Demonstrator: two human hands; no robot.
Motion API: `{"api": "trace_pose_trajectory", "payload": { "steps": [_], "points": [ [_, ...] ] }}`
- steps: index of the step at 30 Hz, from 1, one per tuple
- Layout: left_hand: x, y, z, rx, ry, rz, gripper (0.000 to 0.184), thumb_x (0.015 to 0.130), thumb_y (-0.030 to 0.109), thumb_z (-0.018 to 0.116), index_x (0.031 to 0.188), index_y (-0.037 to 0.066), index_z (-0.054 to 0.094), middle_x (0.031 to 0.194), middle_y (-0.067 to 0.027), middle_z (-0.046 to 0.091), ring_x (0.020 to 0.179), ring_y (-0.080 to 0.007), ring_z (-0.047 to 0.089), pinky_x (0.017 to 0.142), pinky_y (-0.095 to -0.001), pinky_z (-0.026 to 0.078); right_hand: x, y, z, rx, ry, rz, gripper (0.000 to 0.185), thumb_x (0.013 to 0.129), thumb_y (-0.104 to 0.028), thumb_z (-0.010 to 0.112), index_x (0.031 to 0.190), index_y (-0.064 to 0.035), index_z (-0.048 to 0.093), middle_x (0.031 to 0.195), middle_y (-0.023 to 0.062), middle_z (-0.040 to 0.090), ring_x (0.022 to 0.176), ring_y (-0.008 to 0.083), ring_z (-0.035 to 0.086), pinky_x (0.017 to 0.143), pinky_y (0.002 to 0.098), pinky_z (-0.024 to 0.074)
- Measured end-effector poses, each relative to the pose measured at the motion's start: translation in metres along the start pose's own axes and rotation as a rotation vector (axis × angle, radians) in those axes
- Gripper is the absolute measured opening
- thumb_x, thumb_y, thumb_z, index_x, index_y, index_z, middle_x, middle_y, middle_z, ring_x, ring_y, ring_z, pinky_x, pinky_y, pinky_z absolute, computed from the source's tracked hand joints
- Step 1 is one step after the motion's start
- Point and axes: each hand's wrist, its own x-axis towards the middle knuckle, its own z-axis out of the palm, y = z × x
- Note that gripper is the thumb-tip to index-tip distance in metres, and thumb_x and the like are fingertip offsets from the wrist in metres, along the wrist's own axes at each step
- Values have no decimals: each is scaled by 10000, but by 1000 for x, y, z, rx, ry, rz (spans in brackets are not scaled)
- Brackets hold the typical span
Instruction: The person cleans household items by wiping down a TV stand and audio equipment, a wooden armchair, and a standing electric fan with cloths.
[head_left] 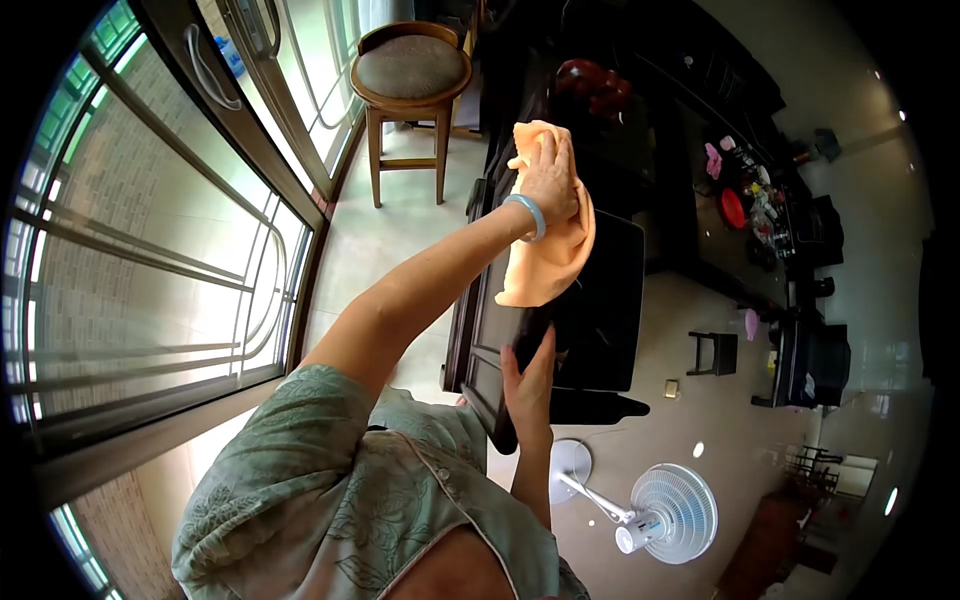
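Note:
A light orange cloth lies over the dark wooden furniture's top, draping across its edge. My left hand, with a pale bracelet at the wrist, presses on the cloth's upper part, its fingers close together and bent onto the fabric. Below it, my right hand rests against the edge of the dark wooden furniture, thumb and fingers apart, holding nothing. Part of that hand's contact with the edge is lost in shadow.
A stool with a padded seat stands beyond the furniture, near glass doors. A white fan stands on the floor at the lower right. Farther right are a small dark stool and a red basin among clutter.

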Motion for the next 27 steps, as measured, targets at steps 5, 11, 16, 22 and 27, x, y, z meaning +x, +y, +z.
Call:
{"api": "trace_pose_trajectory", "payload": {
  "steps": [5,11,16,22,27],
  "points": [
    [34,-8,-9,77,-6,86,590,784,185,631,1304,-41,470,1275,-240,430,1206,-408,395,1050,-468,386,29,-12,16,-154,154,51,732,937,-201,645,1441,120,222,1384,364,382,1266,461,444,1061,468,379],
    [85,-32,2,-66,-208,-75,382,791,234,608,1076,-6,694,1239,-194,573,1224,-385,429,1076,-409,363,66,-37,11,-132,155,144,646,938,-215,646,1389,112,320,1330,313,468,1228,402,507,1045,426,394],
    [133,-63,33,-25,-492,-78,437,848,334,553,1036,-21,725,1268,-185,607,1297,-395,374,1118,-396,318,85,-52,10,-91,173,324,664,903,-175,679,1396,95,324,1315,305,493,1198,403,546,1017,443,432],
    [165,-98,55,-92,-248,-74,569,841,311,559,1325,12,544,1521,-150,327,1356,-497,272,1141,-496,275,124,-64,10,-170,203,298,611,895,-169,692,1370,67,390,1304,286,537,1160,401,584,991,429,454],
    [211,-136,86,20,-10,125,582,815,295,614,1334,41,544,1421,-149,437,1328,-471,335,1107,-522,313,141,-72,14,-235,176,419,591,889,-175,710,1366,28,425,1236,236,599,1107,359,621,942,403,487]
  ]
}}
